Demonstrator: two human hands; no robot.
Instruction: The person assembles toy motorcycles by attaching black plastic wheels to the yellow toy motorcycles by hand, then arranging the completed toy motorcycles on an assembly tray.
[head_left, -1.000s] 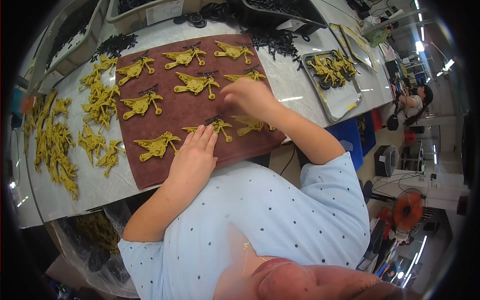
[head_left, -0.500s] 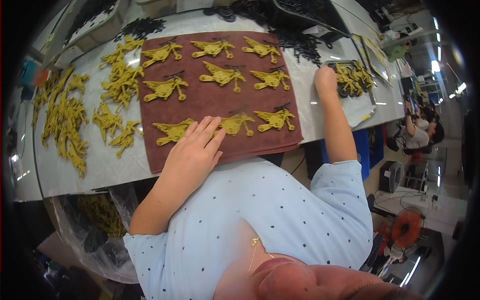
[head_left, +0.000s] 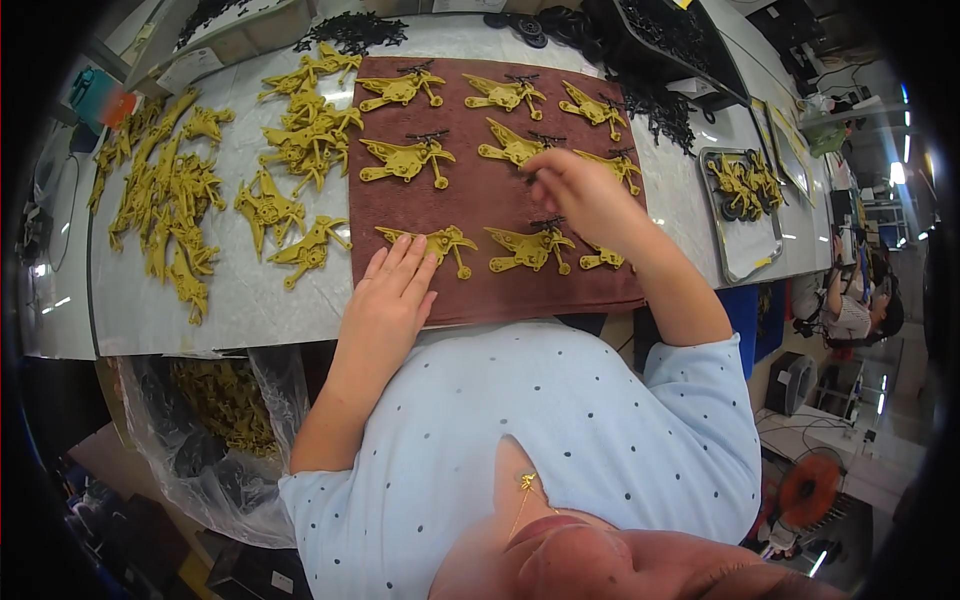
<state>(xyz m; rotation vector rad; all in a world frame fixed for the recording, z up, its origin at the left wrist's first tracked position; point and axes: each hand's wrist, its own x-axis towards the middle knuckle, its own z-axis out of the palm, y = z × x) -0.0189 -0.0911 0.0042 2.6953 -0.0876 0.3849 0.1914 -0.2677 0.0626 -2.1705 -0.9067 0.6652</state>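
Observation:
Yellow plastic toy motorbike frames [head_left: 400, 159] lie in three rows on a brown cloth [head_left: 460, 205]. Most carry a small black handlebar-like piece [head_left: 428, 135] on top. My left hand [head_left: 395, 285] rests flat, fingers stretched out, over the left end of the front-left frame [head_left: 450, 245]. Above the centre of the cloth, beside the middle frame [head_left: 507, 143], my right hand [head_left: 580, 195] pinches a small dark piece [head_left: 530, 176], mostly hidden by the fingers. My right forearm partly covers the front-right frame [head_left: 603, 257].
Piles of loose yellow frames [head_left: 165, 205] lie left of the cloth. Small black parts [head_left: 660, 115] and a black bin [head_left: 675, 45] stand at the far right. A metal tray [head_left: 752, 262] at right holds yellow-and-black assemblies [head_left: 745, 187]. A plastic bag [head_left: 180, 450] hangs below the table edge.
My right hand has moved from the tray at right to above the cloth's centre. My left hand has slid slightly left along the front row. The whole view has shifted.

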